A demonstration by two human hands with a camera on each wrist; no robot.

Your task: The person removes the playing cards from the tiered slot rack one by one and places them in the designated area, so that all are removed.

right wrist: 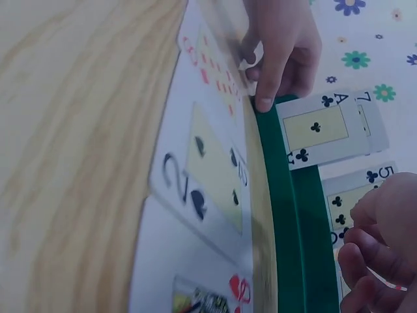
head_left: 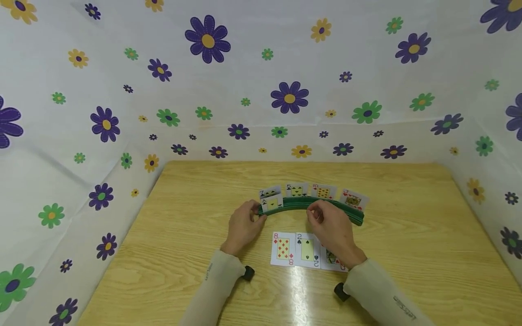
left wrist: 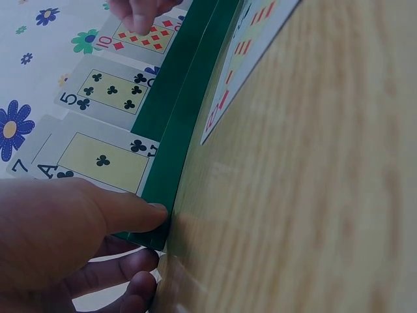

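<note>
A curved green card holder [head_left: 291, 203] stands on the table with playing cards upright in it. My left hand [head_left: 244, 226] grips its left end, thumb [left wrist: 140, 212] on the front edge and fingers around behind. Beside that thumb, the ace of clubs [head_left: 272, 203] stands in front of a black seven [head_left: 265, 193]. Farther right are the five of clubs [head_left: 297, 189], the ten of diamonds [head_left: 324, 191] and a red jack [head_left: 354, 199]. Over the holder's middle is my right hand [head_left: 333, 226], fingers loosely curled, with no card showing between them.
Face up in a row before the holder lie the eight of diamonds [head_left: 283, 249], the two of spades [head_left: 307, 250] and a red face card [head_left: 332, 259], partly hidden under my right hand. A flowered cloth [head_left: 244, 81] walls the wooden table [head_left: 195, 190] behind and at both sides.
</note>
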